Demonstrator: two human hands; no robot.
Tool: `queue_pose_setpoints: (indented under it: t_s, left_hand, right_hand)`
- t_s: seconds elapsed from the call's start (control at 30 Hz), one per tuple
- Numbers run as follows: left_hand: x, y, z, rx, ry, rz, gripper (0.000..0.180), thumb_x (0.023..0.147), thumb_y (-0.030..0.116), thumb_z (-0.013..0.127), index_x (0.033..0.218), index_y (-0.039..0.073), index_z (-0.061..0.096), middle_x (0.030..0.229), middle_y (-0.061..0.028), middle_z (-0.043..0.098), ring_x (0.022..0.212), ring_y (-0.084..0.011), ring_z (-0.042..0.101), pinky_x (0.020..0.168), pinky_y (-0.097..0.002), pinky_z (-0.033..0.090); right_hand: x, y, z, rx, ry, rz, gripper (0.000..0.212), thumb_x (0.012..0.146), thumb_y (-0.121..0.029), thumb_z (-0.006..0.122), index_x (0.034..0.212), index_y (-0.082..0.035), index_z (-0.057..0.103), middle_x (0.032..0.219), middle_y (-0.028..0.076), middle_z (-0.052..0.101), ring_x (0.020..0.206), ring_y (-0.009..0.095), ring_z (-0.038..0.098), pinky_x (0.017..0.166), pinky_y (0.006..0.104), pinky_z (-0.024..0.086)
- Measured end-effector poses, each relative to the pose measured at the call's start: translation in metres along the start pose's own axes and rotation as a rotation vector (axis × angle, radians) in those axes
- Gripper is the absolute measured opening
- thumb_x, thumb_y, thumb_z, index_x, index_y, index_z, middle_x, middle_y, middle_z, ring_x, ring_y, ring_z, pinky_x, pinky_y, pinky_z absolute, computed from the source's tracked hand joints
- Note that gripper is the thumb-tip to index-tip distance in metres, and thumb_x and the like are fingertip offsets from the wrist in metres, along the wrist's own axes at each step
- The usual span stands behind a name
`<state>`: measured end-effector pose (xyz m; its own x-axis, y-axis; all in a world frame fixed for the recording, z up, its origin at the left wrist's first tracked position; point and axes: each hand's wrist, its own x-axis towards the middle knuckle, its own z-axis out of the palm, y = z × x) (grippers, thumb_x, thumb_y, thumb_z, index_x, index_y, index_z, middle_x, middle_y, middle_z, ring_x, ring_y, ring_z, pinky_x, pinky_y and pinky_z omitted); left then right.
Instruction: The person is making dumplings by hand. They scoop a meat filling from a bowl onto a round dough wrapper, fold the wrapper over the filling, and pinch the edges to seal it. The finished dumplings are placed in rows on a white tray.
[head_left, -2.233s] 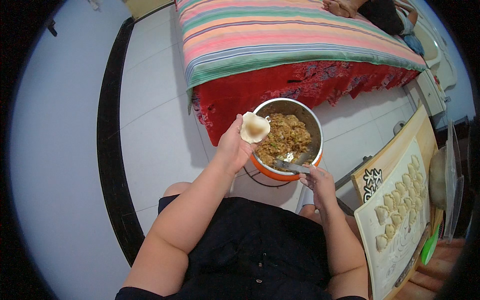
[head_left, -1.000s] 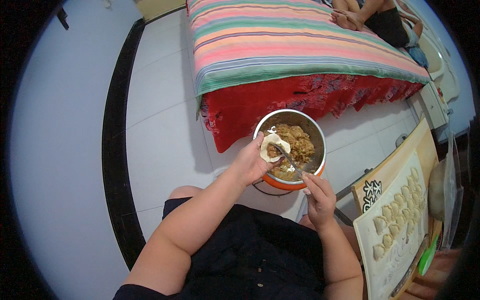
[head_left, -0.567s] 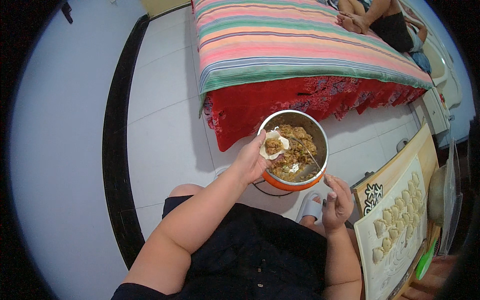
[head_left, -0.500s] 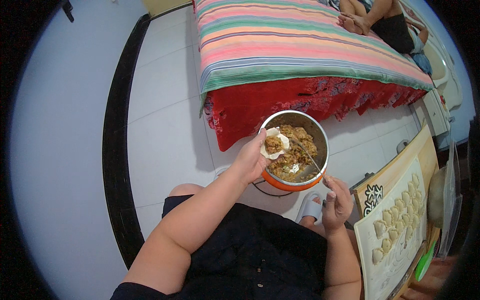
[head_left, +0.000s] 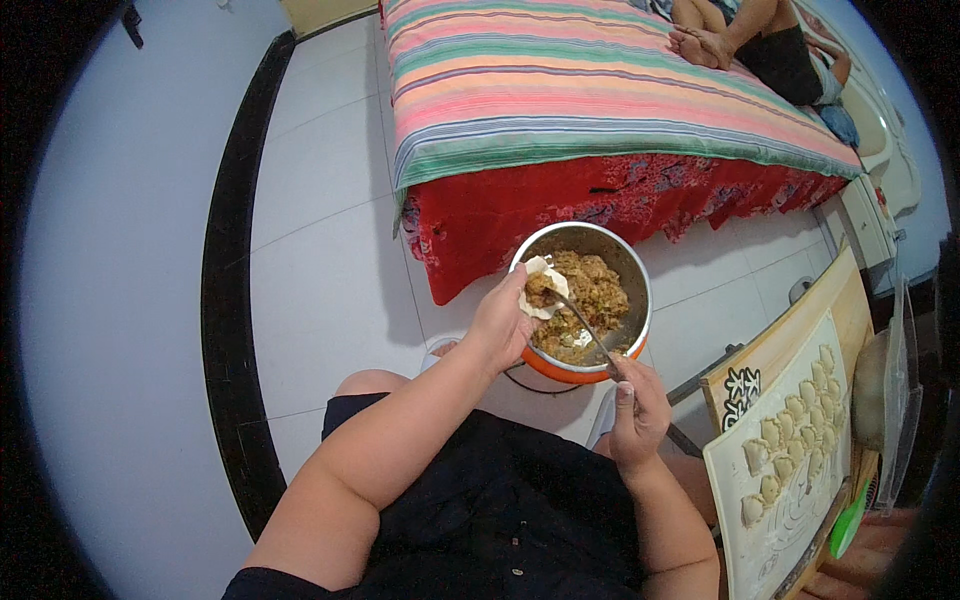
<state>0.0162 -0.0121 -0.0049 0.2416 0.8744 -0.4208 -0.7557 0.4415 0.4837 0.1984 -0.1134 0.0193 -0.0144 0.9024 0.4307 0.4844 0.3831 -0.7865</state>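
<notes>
metal tool (head_left: 587,325) has moved onto the filling (head_left: 537,286); right fingers (head_left: 645,382) grip it, left fingers (head_left: 512,284) hold dough (head_left: 541,311) over the pot (head_left: 636,285), maybe so bits drop in.

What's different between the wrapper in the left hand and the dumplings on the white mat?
The wrapper is open with its filling showing; the dumplings look folded closed, no filling visible.
The wrapper is held in the left hand; the dumplings lie on the white mat.
Both are pale dough.
</notes>
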Motion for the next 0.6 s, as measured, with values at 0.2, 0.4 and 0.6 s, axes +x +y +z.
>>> queue_pose_setpoints:
  t_s: [0.2,0.4,0.6]
  left_hand:
    - [0.003,-0.005,-0.006,0.020,-0.010,0.004,0.046,0.100,0.035,0.027,0.125,-0.001,0.043,0.121,-0.0154,0.050,0.109,-0.0255,0.054,0.094,-0.0403,0.047]
    - [0.001,0.009,-0.009,0.029,-0.129,-0.126,0.051,0.099,0.041,0.025,0.127,0.002,0.041,0.122,-0.0151,0.051,0.110,-0.0261,0.054,0.091,-0.0408,0.049]
    - [-0.007,0.015,0.000,0.130,-0.179,-0.253,0.050,0.099,0.042,0.025,0.126,0.004,0.042,0.121,-0.0116,0.053,0.110,-0.0235,0.055,0.088,-0.0410,0.050]
  right_hand:
    - [0.004,0.004,-0.001,0.038,-0.014,0.002,0.024,0.091,-0.016,0.054,0.101,0.005,0.061,0.099,0.018,0.064,0.091,0.027,0.063,0.080,0.0349,0.050]
    - [0.008,0.012,-0.017,0.505,0.153,0.340,0.030,0.092,-0.024,0.056,0.105,0.003,0.060,0.107,0.015,0.061,0.095,0.024,0.062,0.082,0.0332,0.051]
    - [0.019,0.019,-0.023,0.943,0.152,0.643,0.016,0.090,-0.012,0.055,0.102,-0.001,0.058,0.109,0.014,0.060,0.100,0.022,0.059,0.085,0.0296,0.049]
